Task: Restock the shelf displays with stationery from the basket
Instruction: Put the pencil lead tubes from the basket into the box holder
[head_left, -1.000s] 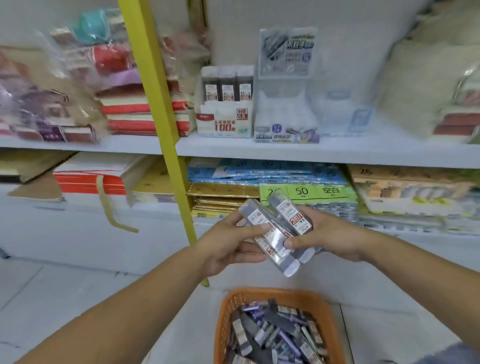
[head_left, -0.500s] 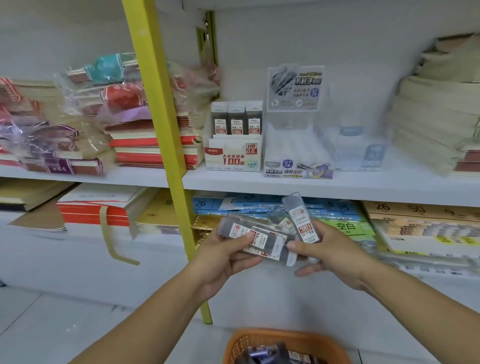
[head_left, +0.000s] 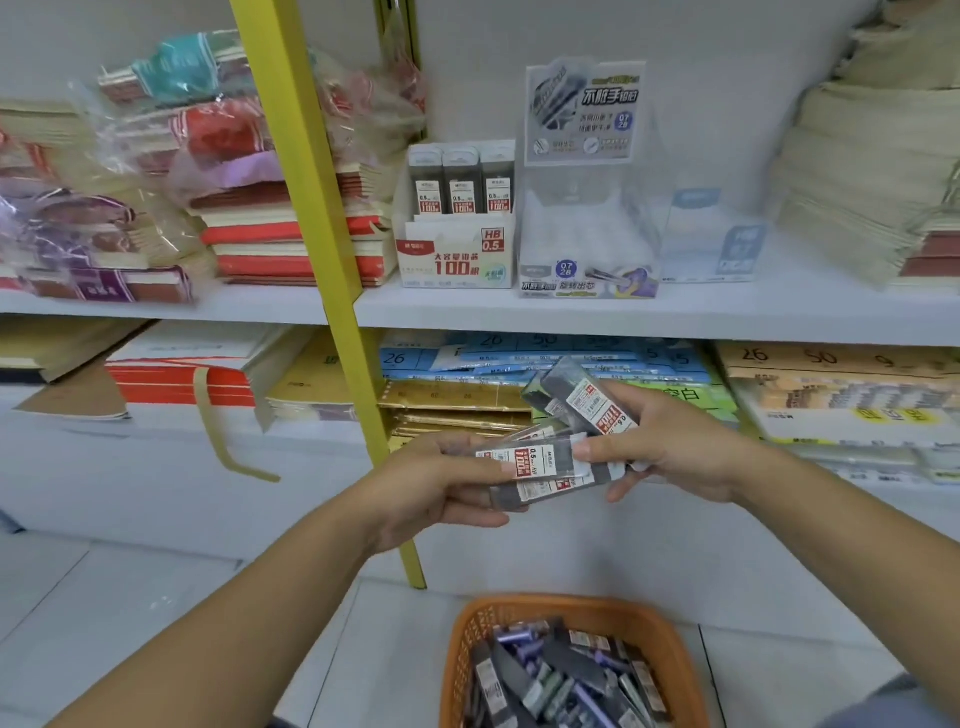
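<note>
You can read "HB 0.5" and "100" on the far white display box (head_left: 454, 254), "0.7 2B" on the clear box (head_left: 587, 283) right of it, and "100" on the near lead cases (head_left: 540, 465).

A yellow upright (head_left: 311, 208) divides white shelving. Plastic-wrapped notebook stacks (head_left: 156, 156) sit upper left and beige paper piles (head_left: 872, 171) upper right. Blue packs (head_left: 519, 358) and gold envelopes (head_left: 452, 410) lie one level down, above a pale tiled floor (head_left: 130, 597).
</note>
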